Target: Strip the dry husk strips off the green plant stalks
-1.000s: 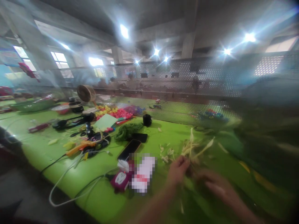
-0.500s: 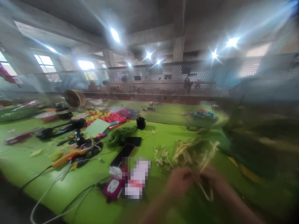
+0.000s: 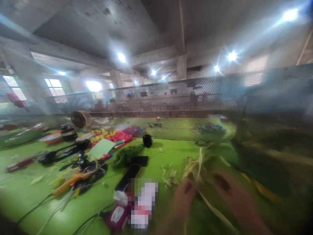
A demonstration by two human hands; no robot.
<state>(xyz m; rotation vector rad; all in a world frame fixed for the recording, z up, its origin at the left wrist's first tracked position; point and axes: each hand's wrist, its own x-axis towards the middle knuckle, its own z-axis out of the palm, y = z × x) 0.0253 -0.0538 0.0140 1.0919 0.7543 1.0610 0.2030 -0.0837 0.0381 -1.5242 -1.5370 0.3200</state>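
My left hand is closed around a pale, dry plant strip that looks like husk. One end stands up above the fingers, and a long tail slants down to the right across the green table. To its right, my right hand is curled and smeared by motion, apart from the left. Whether anything is between its fingers cannot be made out. Beyond the left hand lies a heap of similar pale strips, with small curled scraps beside it.
Left of my hands are a purple tissue pack, a phone and a black phone-like slab. An orange glue gun trails a cord. A black cup stands before the perforated screen. A dark bag-like bulk fills the right.
My hands have moved apart; they were close together at the strips. The right hand has shifted right, and a long strip now trails between them. The view has tilted upward.
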